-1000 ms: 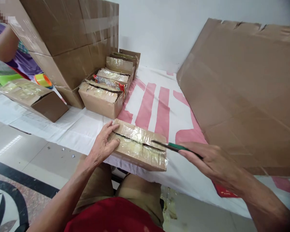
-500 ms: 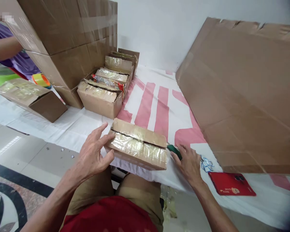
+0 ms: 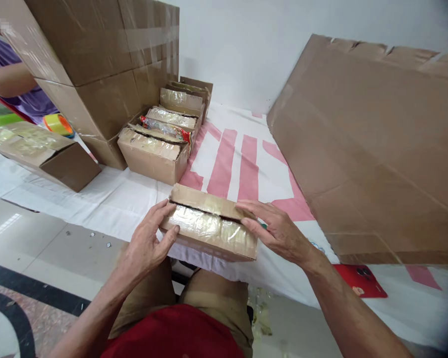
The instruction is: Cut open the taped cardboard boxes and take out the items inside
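Note:
A small cardboard box [image 3: 209,236] with shiny clear tape over its top lies at the table's front edge, in front of my lap. A dark slit runs lengthwise between its top flaps. My left hand [image 3: 149,236] grips the box's left end, thumb on the near side and fingers at the far corner. At the right end my right hand [image 3: 274,228] holds the box, its fingertips on the far flap and at the slit. Just a bit of a green-handled tool [image 3: 264,226] shows by the right fingers; the rest is hidden.
Several opened boxes [image 3: 149,156] stand in a row by a tall carton stack [image 3: 93,109]. Another taped box [image 3: 70,161] and a yellow-orange tape roll [image 3: 57,124] are left, near a person in purple [image 3: 26,89]. A large cardboard sheet [image 3: 366,149] and red phone [image 3: 362,283] are right.
My right hand has moved from the green-handled tool up and left onto the box's right end. My left hand has closed in on the left end. The box stays in place.

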`<state>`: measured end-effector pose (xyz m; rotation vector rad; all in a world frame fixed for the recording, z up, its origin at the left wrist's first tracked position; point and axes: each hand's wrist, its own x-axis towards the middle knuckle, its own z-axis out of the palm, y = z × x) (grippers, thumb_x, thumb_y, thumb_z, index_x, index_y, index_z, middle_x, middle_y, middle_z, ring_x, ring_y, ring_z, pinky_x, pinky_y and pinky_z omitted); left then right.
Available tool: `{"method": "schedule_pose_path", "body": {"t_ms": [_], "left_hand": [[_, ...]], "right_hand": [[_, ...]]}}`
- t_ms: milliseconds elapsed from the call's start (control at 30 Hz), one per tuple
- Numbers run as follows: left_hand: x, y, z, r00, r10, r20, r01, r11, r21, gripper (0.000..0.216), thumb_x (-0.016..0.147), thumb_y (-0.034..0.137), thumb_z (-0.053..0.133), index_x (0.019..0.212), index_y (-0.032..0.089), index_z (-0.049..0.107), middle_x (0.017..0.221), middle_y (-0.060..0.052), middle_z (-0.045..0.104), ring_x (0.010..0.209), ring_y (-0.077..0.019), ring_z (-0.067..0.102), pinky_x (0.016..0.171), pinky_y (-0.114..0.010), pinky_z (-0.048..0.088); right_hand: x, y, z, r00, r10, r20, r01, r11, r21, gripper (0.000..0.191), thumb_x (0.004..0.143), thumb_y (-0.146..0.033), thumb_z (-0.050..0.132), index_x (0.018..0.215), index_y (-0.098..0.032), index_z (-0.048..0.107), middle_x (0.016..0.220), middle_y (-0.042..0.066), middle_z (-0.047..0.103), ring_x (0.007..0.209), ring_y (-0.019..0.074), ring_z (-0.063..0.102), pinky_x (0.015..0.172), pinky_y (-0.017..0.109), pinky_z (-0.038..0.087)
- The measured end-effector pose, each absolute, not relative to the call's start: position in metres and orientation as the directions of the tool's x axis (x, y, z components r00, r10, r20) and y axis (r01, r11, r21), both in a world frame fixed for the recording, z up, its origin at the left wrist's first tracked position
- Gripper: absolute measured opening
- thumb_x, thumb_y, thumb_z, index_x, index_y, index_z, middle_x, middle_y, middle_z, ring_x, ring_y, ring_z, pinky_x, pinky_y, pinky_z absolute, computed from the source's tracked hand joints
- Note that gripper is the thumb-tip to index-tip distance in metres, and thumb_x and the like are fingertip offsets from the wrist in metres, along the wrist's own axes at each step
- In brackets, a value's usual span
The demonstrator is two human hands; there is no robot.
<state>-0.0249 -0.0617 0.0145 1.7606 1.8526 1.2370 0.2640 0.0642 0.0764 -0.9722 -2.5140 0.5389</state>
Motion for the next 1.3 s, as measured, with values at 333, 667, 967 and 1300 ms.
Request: {"method": "schedule_pose_path", "body": {"t_ms": [333,667,967,1300], "left_hand": [[-0.043,-0.056,0.016,-0.091,0.958,0.273,0.659,-0.148,0.737,0.06,0.093,0.04,0.064,0.148,0.019,0.051,0.155,-0.019,0.054,0.143,-0.034,0.055,0.114,-0.051,0.05],[-0.04,-0.039,0.043,0.143,0.89,0.432,0.799,-0.362,0.481,0.038,0.089,0.025,0.057,0.125,0.019,0.067,0.143,-0.017,0.063,0.134,-0.0336,0.058,0.109,-0.051,0.05],[-0.033,-0.011,0.077,0.496,0.803,0.331,0.747,-0.589,0.31,0.036,0.076,0.016,0.053,0.107,0.021,0.07,0.098,-0.009,0.07,0.097,-0.0282,0.064,0.098,-0.049,0.053],[-0.041,-0.107,0.034,0.355,0.676,0.646,0.682,-0.66,0.315,0.055,0.084,0.005,0.069,0.131,0.031,0.059,0.104,-0.003,0.075,0.113,-0.0238,0.071,0.116,-0.054,0.05]], "right_hand": [[0.254,0.094,0.063,-0.367,0.91,0.195,0.547,0.38,-0.746,0.044,0.104,-0.052,0.044,0.099,-0.018,0.072,0.084,0.004,0.071,0.071,0.0174,0.063,0.063,0.028,0.049],[0.248,0.092,0.061,-0.514,0.77,0.378,0.795,0.593,-0.127,0.022,0.098,-0.024,0.057,0.11,-0.018,0.074,0.1,0.012,0.074,0.094,0.0279,0.066,0.084,0.039,0.046],[0.235,0.063,0.092,-0.745,0.667,0.027,0.624,0.711,-0.324,0.024,0.098,-0.022,0.057,0.109,-0.021,0.078,0.109,0.007,0.082,0.1,0.0248,0.073,0.083,0.036,0.05],[0.217,0.062,0.109,-0.781,0.586,-0.218,0.625,0.745,-0.234,0.015,0.096,-0.027,0.064,0.1,-0.019,0.076,0.092,0.006,0.081,0.079,0.0218,0.074,0.065,0.029,0.047]]}}
